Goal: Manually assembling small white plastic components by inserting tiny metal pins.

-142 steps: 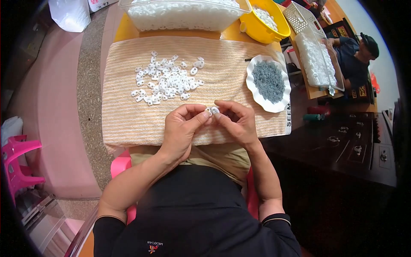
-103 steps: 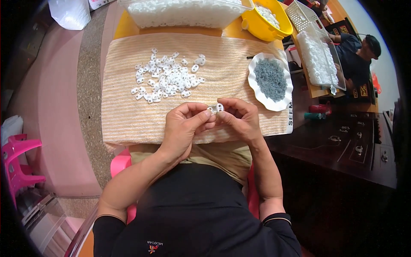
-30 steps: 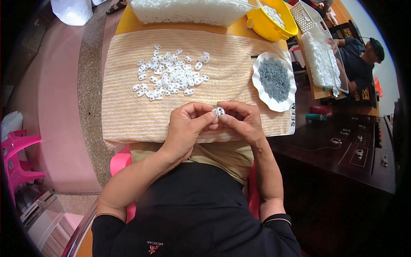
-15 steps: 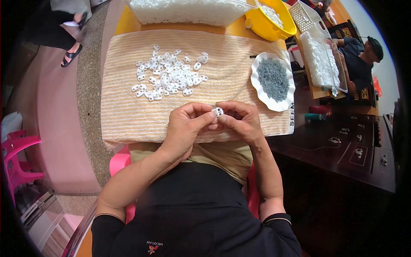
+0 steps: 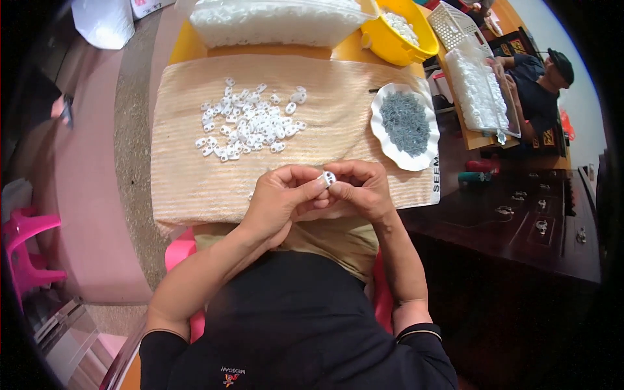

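A small white plastic piece with two dark holes, like a cord lock (image 5: 329, 177), is pinched between my two hands above the near edge of the towel. My left hand (image 5: 284, 195) grips it from the left with thumb and fingers. From the right, my right hand (image 5: 365, 192) presses its thumb and forefinger against the same piece. Beyond my hands lies a loose pile of similar white two-holed pieces (image 5: 257, 123). Right of the pile, a white scalloped plate (image 5: 426, 160) carries a heap of tiny grey spring-like parts (image 5: 406, 122).
A striped towel (image 5: 188, 175) covers the table. At its far side stand a clear bin (image 5: 273, 26) of white pieces and a yellow basin (image 5: 432, 45). A co-worker (image 5: 543, 84) sits at the right beside another white-filled bin (image 5: 478, 91). A pink stool (image 5: 32, 224) stands at left.
The view has shifted slightly. Both hands keep hold of the cord lock, which is turned a little. A passer-by at the far left has mostly moved out of view.
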A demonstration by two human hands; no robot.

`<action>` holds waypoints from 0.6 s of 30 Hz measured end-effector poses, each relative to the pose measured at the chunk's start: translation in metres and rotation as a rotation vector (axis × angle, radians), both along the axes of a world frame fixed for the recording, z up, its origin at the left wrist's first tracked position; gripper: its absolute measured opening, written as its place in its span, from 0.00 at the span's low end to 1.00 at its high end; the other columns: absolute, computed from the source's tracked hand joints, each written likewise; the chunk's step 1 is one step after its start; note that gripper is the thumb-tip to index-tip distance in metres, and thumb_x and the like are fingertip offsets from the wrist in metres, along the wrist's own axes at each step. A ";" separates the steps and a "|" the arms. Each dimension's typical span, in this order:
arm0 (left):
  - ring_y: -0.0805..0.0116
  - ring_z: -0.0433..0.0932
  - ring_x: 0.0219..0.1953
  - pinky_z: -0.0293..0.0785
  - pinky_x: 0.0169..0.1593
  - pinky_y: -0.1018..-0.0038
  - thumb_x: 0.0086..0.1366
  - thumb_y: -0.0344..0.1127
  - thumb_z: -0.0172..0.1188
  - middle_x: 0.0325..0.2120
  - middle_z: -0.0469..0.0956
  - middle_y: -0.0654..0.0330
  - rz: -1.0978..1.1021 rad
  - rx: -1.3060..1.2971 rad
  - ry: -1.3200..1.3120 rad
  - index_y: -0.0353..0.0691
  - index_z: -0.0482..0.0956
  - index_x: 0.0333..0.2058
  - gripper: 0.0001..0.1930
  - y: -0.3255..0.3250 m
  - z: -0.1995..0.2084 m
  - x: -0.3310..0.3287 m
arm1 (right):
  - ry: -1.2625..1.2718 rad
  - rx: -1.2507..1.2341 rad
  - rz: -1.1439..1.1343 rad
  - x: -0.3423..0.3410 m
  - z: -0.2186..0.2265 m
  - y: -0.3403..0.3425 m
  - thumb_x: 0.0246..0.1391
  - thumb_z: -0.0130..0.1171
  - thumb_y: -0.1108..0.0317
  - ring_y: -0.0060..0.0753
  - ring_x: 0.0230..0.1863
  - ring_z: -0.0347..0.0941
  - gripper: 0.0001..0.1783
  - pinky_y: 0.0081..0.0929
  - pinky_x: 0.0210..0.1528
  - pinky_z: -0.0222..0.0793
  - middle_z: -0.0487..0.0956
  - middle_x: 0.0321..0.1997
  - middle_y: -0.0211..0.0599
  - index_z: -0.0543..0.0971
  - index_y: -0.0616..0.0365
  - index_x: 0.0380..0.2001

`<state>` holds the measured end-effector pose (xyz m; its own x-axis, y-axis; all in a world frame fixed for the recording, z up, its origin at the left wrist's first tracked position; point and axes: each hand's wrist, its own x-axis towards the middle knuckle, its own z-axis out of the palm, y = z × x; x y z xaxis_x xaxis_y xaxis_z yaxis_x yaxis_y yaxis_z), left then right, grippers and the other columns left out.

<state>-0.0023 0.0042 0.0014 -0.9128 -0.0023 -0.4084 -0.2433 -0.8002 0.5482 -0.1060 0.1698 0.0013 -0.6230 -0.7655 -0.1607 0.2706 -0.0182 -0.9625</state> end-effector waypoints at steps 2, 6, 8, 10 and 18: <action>0.75 0.79 0.31 0.79 0.39 0.77 0.62 0.28 0.61 0.30 0.80 0.60 -0.022 0.016 0.019 0.35 0.78 0.37 0.06 -0.001 -0.002 0.000 | -0.102 -0.038 -0.004 0.003 0.004 -0.002 0.53 0.59 0.80 0.31 0.35 0.80 0.16 0.25 0.36 0.79 0.81 0.37 0.43 0.76 0.69 0.47; 0.73 0.79 0.32 0.81 0.40 0.74 0.62 0.27 0.60 0.31 0.80 0.59 -0.043 0.023 0.055 0.35 0.77 0.38 0.06 0.002 -0.002 0.002 | -0.122 -0.134 0.061 0.002 0.004 0.000 0.54 0.59 0.79 0.32 0.34 0.80 0.16 0.26 0.37 0.80 0.81 0.37 0.45 0.75 0.71 0.47; 0.70 0.80 0.32 0.82 0.40 0.70 0.62 0.26 0.60 0.31 0.80 0.57 -0.032 0.054 0.076 0.36 0.76 0.38 0.06 0.003 -0.006 0.003 | -0.095 -0.131 0.085 0.002 0.006 0.001 0.55 0.58 0.79 0.32 0.34 0.80 0.16 0.26 0.36 0.80 0.81 0.37 0.45 0.75 0.71 0.47; 0.70 0.80 0.32 0.82 0.40 0.70 0.62 0.26 0.60 0.31 0.80 0.57 -0.033 0.056 0.104 0.36 0.76 0.38 0.06 0.004 -0.009 0.005 | -0.087 -0.160 0.103 0.003 0.004 0.002 0.55 0.58 0.78 0.31 0.34 0.80 0.16 0.25 0.36 0.80 0.81 0.38 0.45 0.75 0.71 0.47; 0.69 0.80 0.33 0.81 0.40 0.75 0.62 0.27 0.61 0.30 0.79 0.58 -0.046 0.027 0.101 0.37 0.74 0.35 0.05 0.005 0.001 0.004 | -0.067 -0.175 0.106 0.003 0.005 0.004 0.55 0.58 0.78 0.31 0.34 0.79 0.16 0.26 0.38 0.79 0.80 0.38 0.45 0.75 0.70 0.47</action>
